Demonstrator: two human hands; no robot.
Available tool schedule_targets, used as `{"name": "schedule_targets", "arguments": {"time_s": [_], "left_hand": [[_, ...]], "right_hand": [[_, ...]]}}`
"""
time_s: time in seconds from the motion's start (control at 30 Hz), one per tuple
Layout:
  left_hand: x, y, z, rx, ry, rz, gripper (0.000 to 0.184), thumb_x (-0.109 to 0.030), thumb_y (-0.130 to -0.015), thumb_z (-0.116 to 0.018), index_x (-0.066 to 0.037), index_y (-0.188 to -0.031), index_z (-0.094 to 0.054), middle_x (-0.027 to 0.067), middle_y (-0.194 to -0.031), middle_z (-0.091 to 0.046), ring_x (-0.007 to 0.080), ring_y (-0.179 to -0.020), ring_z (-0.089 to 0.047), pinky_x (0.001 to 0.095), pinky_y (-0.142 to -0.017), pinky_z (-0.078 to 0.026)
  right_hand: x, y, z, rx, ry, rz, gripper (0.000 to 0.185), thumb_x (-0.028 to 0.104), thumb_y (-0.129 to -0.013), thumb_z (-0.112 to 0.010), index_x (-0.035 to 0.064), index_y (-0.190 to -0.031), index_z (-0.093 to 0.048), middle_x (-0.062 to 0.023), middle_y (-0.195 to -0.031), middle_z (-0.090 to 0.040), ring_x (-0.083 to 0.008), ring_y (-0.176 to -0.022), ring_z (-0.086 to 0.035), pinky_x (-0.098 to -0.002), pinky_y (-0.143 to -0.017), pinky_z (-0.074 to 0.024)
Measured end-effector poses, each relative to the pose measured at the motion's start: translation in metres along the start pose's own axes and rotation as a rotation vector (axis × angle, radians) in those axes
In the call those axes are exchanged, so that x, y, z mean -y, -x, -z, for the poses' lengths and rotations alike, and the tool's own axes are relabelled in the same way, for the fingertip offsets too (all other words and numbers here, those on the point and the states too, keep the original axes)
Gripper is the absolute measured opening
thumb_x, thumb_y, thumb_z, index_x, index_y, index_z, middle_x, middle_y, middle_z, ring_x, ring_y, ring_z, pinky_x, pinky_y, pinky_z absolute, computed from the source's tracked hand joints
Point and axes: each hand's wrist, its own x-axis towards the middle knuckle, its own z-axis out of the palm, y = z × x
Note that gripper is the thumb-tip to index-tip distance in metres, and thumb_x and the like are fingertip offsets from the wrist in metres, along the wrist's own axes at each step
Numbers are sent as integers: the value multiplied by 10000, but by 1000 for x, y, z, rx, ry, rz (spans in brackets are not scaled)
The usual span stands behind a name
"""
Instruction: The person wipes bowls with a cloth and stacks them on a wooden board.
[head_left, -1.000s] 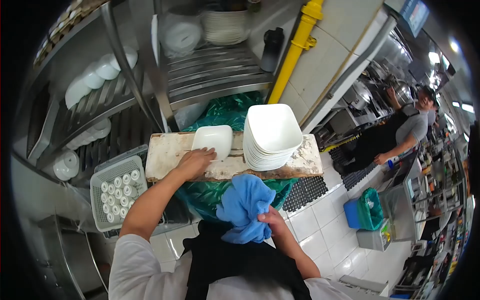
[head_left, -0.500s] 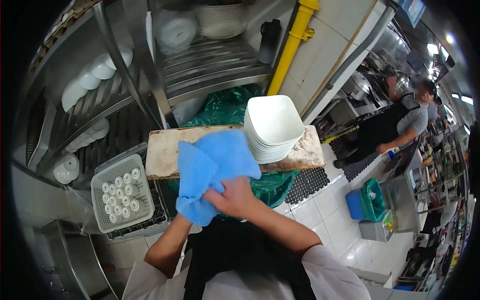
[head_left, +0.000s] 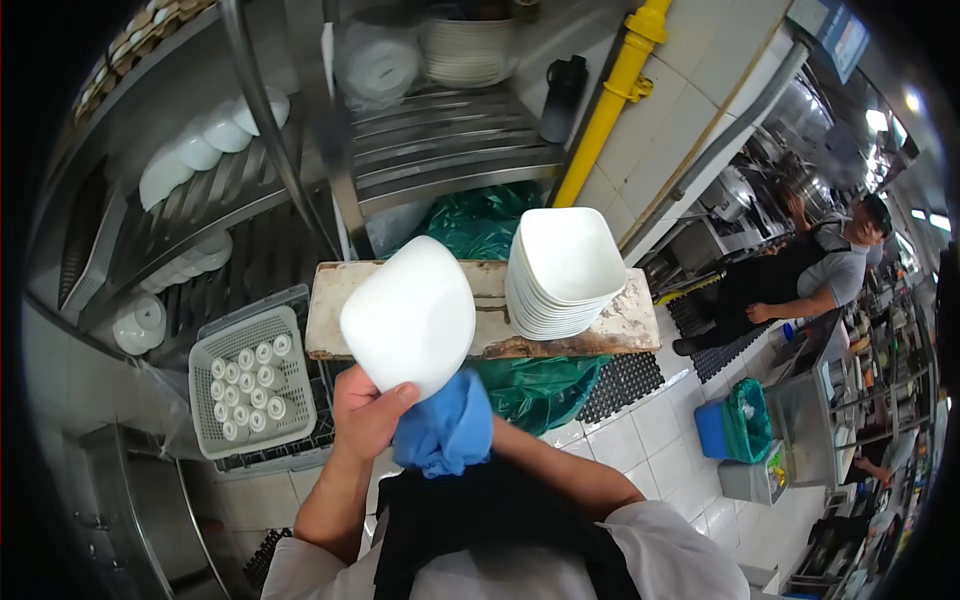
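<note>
My left hand (head_left: 368, 415) grips a white square bowl (head_left: 410, 315) by its near corner, thumb on top. The bowl is tilted up in front of the board. Just right of that hand, a bunched blue cloth (head_left: 445, 430) hangs from my right hand, whose fingers are hidden in its folds. The cloth lies close to the bowl's near edge; whether they touch is unclear. A stack of matching white square bowls (head_left: 565, 285) stands on the right part of a worn wooden board (head_left: 335, 310).
Left of the board, a grey basket (head_left: 205, 440) holds several white rolled items. Metal shelves (head_left: 460, 185) with crockery rise behind. Green plastic bagging (head_left: 540, 395) shows under the board. At right are a yellow pipe (head_left: 610, 110), a co-worker (head_left: 790, 270) and a blue bin (head_left: 712, 415).
The cloth has dropped toward my body and bunched up, uncovering the white bowl in my left hand. My right hand has slipped out of sight behind the cloth. The view has shifted slightly.
</note>
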Motion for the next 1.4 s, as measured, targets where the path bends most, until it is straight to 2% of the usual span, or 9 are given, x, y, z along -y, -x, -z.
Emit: {"name": "schedule_targets", "arguments": {"time_s": [0.17,0.3,0.37,0.4,0.6,0.7,1.07,1.13,1.4], "left_hand": [[-10,-49,-39,219,-503,-84,212,-96,-897,-625,39,-1058,-654,48,-923,-678,83,-845,-590,243,-725,-473],[-15,-104,-97,444,-908,-473,245,-109,-873,-635,18,-1082,-630,152,-933,-685,272,-792,-670,345,-711,-515],[-7,-124,-122,529,-1072,-470,218,-132,-880,-613,15,-1041,-626,166,-932,-676,315,-810,-659,386,-708,-515],[-1,-130,-132,593,-1238,-459,202,-154,-887,-590,11,-1000,-621,179,-931,-667,357,-828,-649,427,-706,-514],[42,-147,-158,776,-1592,-409,207,-192,-945,-474,-20,-888,-572,166,-887,-650,383,-826,-629,474,-750,-488],[47,-145,-161,819,-1696,-371,207,-183,-927,-502,-11,-870,-603,173,-888,-656,347,-860,-644,454,-750,-507],[66,-135,-164,763,-1688,-202,365,-305,-918,-552,-18,-1142,-573,174,-1132,-622,347,-1073,-583,445,-888,-484],[87,-134,-144,639,-1486,-591,471,-332,-871,-617,-3,-1202,-550,183,-1173,-604,357,-1093,-571,433,-947,-459],[27,-70,-83,357,-821,-336,595,-288,-863,-667,-20,-1355,-465,179,-1354,-494,363,-1258,-468,406,-1038,-391]], "right_hand": [[-15,48,32,143,319,119,636,298,-802,-702,27,-1334,-482,-147,-1318,-536,-282,-1201,-521,-374,-1052,-388],[-11,65,44,-59,500,130,387,278,-779,-696,55,-1069,-569,-104,-979,-603,-240,-933,-601,-348,-794,-505],[51,66,53,-46,153,-413,254,211,-773,-657,68,-948,-540,-92,-852,-561,-236,-807,-584,-349,-655,-490],[36,76,54,90,881,-90,197,140,-801,-609,70,-956,-511,-96,-838,-553,-236,-801,-590,-353,-654,-487],[11,139,66,-234,466,-381,559,253,-659,-741,29,-1133,-546,-141,-1053,-558,-294,-975,-577,-348,-858,-465],[-11,178,58,-449,302,-144,710,253,-704,-772,32,-1314,-485,-124,-1250,-547,-258,-1149,-534,-340,-1007,-413],[62,152,70,-156,-233,-253,545,69,-802,-679,48,-1302,-464,-115,-1224,-564,-221,-1039,-594,-324,-901,-486],[59,129,73,-87,-156,-242,502,52,-803,-663,47,-1264,-463,-111,-1167,-586,-216,-978,-621,-323,-853,-505],[78,89,58,-439,9,-268,467,52,-804,-651,54,-1247,-504,-118,-1154,-604,-234,-983,-623,-324,-852,-505]]}}
